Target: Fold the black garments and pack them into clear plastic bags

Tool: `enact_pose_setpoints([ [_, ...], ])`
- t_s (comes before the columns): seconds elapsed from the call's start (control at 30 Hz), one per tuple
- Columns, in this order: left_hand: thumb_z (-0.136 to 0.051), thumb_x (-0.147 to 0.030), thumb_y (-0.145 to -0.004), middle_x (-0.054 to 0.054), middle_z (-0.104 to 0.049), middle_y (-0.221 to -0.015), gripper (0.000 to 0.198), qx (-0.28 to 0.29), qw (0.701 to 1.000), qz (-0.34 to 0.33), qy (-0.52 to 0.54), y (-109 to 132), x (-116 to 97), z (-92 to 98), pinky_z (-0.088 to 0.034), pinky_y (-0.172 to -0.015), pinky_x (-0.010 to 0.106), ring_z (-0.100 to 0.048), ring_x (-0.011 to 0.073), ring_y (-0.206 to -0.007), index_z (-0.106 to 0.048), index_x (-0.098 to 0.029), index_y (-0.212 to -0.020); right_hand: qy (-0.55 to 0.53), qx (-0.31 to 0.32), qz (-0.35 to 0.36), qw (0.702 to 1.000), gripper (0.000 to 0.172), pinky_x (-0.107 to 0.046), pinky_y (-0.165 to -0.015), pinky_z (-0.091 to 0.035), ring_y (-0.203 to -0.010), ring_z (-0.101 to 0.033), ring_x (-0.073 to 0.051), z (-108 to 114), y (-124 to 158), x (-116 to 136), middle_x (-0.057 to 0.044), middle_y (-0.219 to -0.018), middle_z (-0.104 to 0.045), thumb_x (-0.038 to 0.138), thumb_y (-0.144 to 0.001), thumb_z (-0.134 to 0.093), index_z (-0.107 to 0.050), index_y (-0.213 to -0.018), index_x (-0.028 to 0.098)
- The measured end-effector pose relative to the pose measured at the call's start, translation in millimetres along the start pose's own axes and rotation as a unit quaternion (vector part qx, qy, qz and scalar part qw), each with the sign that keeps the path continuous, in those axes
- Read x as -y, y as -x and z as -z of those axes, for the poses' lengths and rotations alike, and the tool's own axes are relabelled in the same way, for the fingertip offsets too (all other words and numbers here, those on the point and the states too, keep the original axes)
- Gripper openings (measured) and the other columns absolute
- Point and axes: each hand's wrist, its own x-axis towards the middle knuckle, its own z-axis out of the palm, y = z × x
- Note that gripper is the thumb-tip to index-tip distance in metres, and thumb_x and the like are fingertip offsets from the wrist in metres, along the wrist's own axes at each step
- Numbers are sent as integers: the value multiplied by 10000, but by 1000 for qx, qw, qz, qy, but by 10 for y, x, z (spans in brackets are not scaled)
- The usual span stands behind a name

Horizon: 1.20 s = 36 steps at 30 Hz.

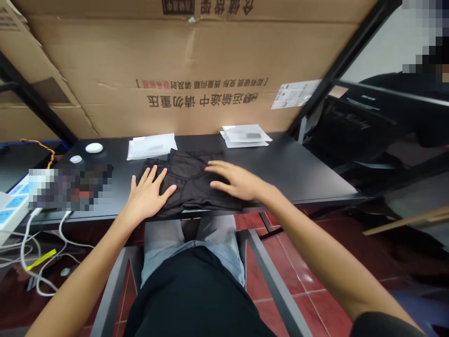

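Observation:
A black folded garment (191, 180) lies at the front of the dark table, partly rumpled along its near edge. Its exact kind is unclear. My left hand (147, 192) rests on its left side, fingers spread and a thin ring on one of them. On the garment's right part lies my right hand (235, 180), palm down with the fingers stretched out toward the left. Neither hand grips the cloth; both press flat on it.
Behind the garment are white packets at left (151, 146) and right (245, 135). A cardboard sheet (196, 51) stands at the back. Left are a white oval case (94, 148), a power strip (16, 206) and loose cables (24, 248). A person in black sits at far right.

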Motion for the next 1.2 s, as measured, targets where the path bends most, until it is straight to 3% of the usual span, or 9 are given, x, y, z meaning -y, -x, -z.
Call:
enact_pose_setpoints([
  [0.13, -345, -762, -1143, 138, -276, -1920, 850, -15, 1000, -3, -1, 10, -6, -23, -205, -1410, 780, -251, 417, -1793, -372, -291, -1850, 121, -101, -100, 982, 575, -590, -1381, -423, -1648, -522, -394, 373, -141, -749, -224, -1762, -548, 407, -1121, -593, -628, -1638, 158],
  [0.27, -343, -752, -1148, 144, -288, -1916, 838, -22, 1000, -1, 10, 33, -13, -37, -211, -1400, 796, -261, 422, -1790, -386, -289, -1845, 232, -68, -227, 943, 797, -644, -1370, -344, -1718, -364, -466, 563, -241, -1377, -342, -1851, -353, 169, -1013, -661, -417, -1761, 42],
  [0.37, -348, -743, -1151, 135, -290, -1918, 824, -25, 1000, -2, 14, 40, -14, -41, -200, -1403, 794, -258, 413, -1792, -382, -300, -1846, 237, -53, -261, 934, 845, -663, -1310, -362, -1693, -363, -503, 593, -334, -1603, -402, -1839, -309, 175, -995, -693, -374, -1764, 26],
  [0.47, -350, -743, -1151, 129, -292, -1919, 822, -23, 1000, 0, 15, 40, -13, -36, -198, -1405, 788, -255, 404, -1794, -373, -308, -1849, 228, -42, -282, 931, 744, -597, -1218, -439, -1587, -479, -468, 580, -430, -1674, -405, -1776, -406, 221, -1031, -671, -443, -1714, 35],
  [0.6, -332, -745, -1156, 133, -280, -1923, 828, -19, 1000, 3, 17, 40, -10, -31, -195, -1409, 781, -250, 401, -1796, -367, -299, -1852, 228, -58, -300, 925, 567, -555, -1128, -464, -1426, -563, -413, 573, -479, -1634, -385, -1607, -577, 274, -1092, -635, -547, -1595, 28],
  [0.77, -346, -736, -1156, 128, -294, -1918, 814, -25, 1000, 2, 18, 44, -5, -37, -195, -1409, 780, -254, 400, -1795, -365, -315, -1853, 255, -77, -283, 922, 376, -554, -1139, -426, -1382, -565, -392, 619, -431, -1541, -357, -1481, -654, 260, -1134, -557, -640, -1430, 42],
  [0.93, -328, -737, -1156, 125, -270, -1925, 820, -23, 1000, 1, 12, 44, -6, -47, -212, -1408, 773, -245, 396, -1798, -361, -310, -1855, 309, -118, -236, 914, 420, -642, -1124, -446, -1369, -563, -466, 720, -541, -1349, -309, -1416, -699, 214, -1049, -539, -650, -1437, 94],
  [1.07, -311, -739, -1157, 114, -258, -1930, 820, -21, 1000, 6, 6, 40, -11, -54, -224, -1409, 766, -239, 384, -1802, -347, -317, -1859, 311, -138, -109, 934, 473, -651, -1141, -450, -1401, -559, -490, 717, -698, -817, -285, -1483, -682, 226, -1039, -565, -633, -1499, 136],
  [1.2, -298, -733, -1160, 118, -247, -1931, 826, -18, 1000, 1, 2, 36, -12, -55, -231, -1401, 778, -236, 388, -1802, -343, -297, -1861, 314, -119, -17, 942, 412, -568, -1104, -488, -1348, -609, -445, 433, -765, -49, -255, -1439, -709, 196, -1108, -502, -645, -1492, 154],
])
